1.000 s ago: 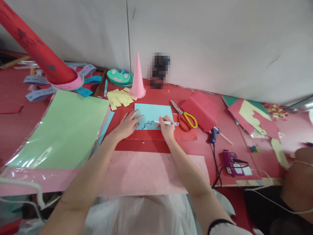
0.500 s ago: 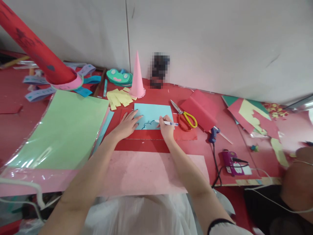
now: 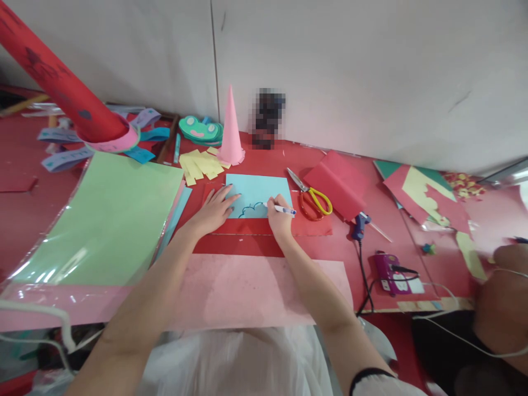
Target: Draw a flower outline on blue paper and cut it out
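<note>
A light blue sheet of paper (image 3: 258, 187) lies over red paper (image 3: 247, 227) on the table. My left hand (image 3: 216, 210) rests flat on the blue sheet's left edge, fingers spread. In my right hand (image 3: 280, 217) is a white marker (image 3: 285, 209), gripped like a pen with its tip at the sheet. A dark wavy, cloud-like line (image 3: 250, 209) runs across the lower part of the sheet. Just right of the sheet lie scissors (image 3: 309, 195) with one yellow and one red handle.
Behind stand a pink paper cone (image 3: 231, 135) and yellow paper strips (image 3: 202, 166). Green paper in clear wrap (image 3: 107, 220) lies left. To the right are folded red paper (image 3: 338, 184), a glue gun (image 3: 361, 225) and a purple power strip (image 3: 390, 273). Another person's arm (image 3: 503, 308) shows at far right.
The drawn line has grown a little to the right. My right hand and the marker have shifted slightly, while my left hand stays in place.
</note>
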Demonstrator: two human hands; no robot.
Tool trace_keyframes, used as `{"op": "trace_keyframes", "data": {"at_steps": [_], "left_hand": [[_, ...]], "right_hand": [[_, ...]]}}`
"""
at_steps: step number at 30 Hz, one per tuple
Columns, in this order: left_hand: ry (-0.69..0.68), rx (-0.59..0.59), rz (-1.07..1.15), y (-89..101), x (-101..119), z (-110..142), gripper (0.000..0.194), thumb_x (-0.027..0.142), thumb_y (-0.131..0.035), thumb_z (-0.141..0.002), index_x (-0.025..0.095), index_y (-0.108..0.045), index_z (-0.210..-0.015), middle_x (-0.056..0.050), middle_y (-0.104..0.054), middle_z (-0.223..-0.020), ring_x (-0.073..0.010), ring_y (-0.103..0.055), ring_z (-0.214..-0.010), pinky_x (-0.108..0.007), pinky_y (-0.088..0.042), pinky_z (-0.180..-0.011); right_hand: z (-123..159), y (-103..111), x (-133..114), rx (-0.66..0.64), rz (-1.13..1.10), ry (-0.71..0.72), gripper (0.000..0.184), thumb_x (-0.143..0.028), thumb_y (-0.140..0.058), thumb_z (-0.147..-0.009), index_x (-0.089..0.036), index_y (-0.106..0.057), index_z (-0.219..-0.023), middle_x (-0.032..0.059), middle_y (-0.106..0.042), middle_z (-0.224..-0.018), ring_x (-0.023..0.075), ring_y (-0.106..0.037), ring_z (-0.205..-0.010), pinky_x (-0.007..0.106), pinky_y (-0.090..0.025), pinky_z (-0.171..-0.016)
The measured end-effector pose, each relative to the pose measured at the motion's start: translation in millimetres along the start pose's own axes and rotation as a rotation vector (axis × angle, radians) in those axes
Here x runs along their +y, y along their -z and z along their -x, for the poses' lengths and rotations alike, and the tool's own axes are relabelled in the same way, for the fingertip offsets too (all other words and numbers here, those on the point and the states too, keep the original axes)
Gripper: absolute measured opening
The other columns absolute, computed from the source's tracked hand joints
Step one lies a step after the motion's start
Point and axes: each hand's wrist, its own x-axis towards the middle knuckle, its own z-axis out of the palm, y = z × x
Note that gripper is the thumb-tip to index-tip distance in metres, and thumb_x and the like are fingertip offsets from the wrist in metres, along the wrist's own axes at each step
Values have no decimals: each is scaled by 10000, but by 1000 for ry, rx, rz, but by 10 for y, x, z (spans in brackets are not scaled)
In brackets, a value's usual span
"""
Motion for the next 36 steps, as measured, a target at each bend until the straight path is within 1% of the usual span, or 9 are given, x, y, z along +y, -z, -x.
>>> {"op": "trace_keyframes", "data": {"at_steps": [3,8,10,13,15,20,27,32,36], "left_hand": [[0,4,0,12,10,3,445,213,-325,-967,258,-425,-1399,-61,-229,-1584,-230,-166,-1468,-499,-113,-1185],[11,-10,16,14,16,9,454,209,-328,-963,248,-425,-1404,-59,-206,-1591,-238,-153,-1470,-500,-103,-1189],[10,-7,38,13,5,11,459,196,-335,-955,251,-437,-1399,-49,-204,-1593,-239,-149,-1471,-491,-104,-1192],[-2,-8,95,17,-42,14,506,122,-313,-932,276,-444,-1396,-16,-180,-1602,-215,-140,-1473,-461,-126,-1196],[-27,-3,135,17,-91,13,566,56,-281,-902,293,-456,-1386,10,-171,-1605,-194,-142,-1473,-447,-153,-1193],[-67,12,135,-6,-186,-7,607,20,-265,-874,307,-476,-1366,29,-266,-1578,-191,-188,-1463,-491,-166,-1187],[-4,59,149,10,-101,-29,549,25,-281,-854,222,-507,-1314,-32,-362,-1534,-171,-258,-1442,-437,-203,-1193],[25,129,113,-20,-51,-39,531,20,-279,-853,134,-472,-1334,-104,-401,-1505,-180,-335,-1407,-415,-227,-1186],[59,161,81,-44,-22,-40,579,-1,-264,-834,143,-434,-1369,-92,-413,-1500,-173,-369,-1388,-422,-247,-1179]], "right_hand": [[-1,1,-9,102,-29,-17,403,-424,-507,-846,-248,-250,-591,-77,-338,-447,96,-345,-441,245,-330,-464],[-155,147,33,222,-126,15,396,-493,-486,-876,-248,-330,-607,-68,-441,-428,122,-485,-464,269,-452,-577],[-268,235,44,162,-194,15,394,-542,-503,-862,-242,-390,-633,-61,-480,-447,122,-500,-447,265,-441,-535],[-426,322,19,-100,-282,-14,416,-606,-506,-843,-228,-509,-671,-25,-566,-482,132,-561,-464,264,-447,-514],[-491,329,-19,-210,-265,21,428,-621,-561,-806,-222,-529,-653,-13,-603,-509,123,-557,-472,262,-456,-534],[-504,196,-68,-402,-172,57,522,-659,-605,-751,-226,-399,-545,-57,-468,-384,105,-484,-423,243,-404,-513],[-469,70,70,-343,-165,56,508,-666,-547,-772,-240,-366,-564,-55,-466,-397,133,-528,-483,263,-450,-576],[-456,61,96,-361,-111,47,463,-604,-543,-788,-238,-375,-560,-45,-484,-409,125,-489,-468,242,-410,-518],[-447,51,87,-358,-112,43,407,-516,-552,-795,-235,-384,-553,-46,-487,-413,118,-472,-472,230,-376,-507]]}}
